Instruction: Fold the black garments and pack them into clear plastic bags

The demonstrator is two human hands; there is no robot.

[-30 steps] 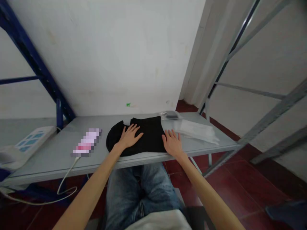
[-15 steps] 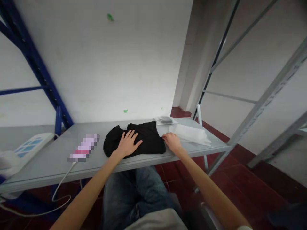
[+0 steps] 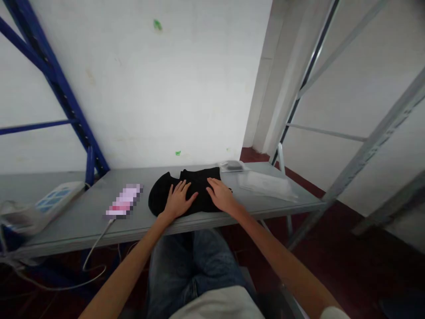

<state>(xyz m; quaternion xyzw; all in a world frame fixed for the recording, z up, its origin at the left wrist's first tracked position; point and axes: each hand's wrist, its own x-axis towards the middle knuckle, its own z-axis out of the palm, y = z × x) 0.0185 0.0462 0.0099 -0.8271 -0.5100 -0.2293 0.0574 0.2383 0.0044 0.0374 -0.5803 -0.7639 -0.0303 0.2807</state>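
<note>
A black folded piece of cloth (image 3: 199, 177), rounded at its left end like a hood or cap, lies on the grey shelf near its front edge. Flat on its middle-left part rests my left hand (image 3: 177, 201), fingers spread. My right hand (image 3: 222, 195) lies on the cloth's right part, its fingers stretched out and pointing left. Both palms cover some of the fabric, so the exact kind of garment cannot be made out.
Right of the cloth are a translucent white plastic bag (image 3: 267, 185) and a small clear packet with something dark inside (image 3: 231, 166). On the left, a phone (image 3: 124, 200) with a white cable and a white power strip (image 3: 61, 201) rest on the shelf (image 3: 96, 230). Blue and grey metal uprights flank it.
My right hand has moved left from the cloth's right edge onto its top, and its fingers have straightened. My left hand stays on the cloth. The view has shifted slightly.
</note>
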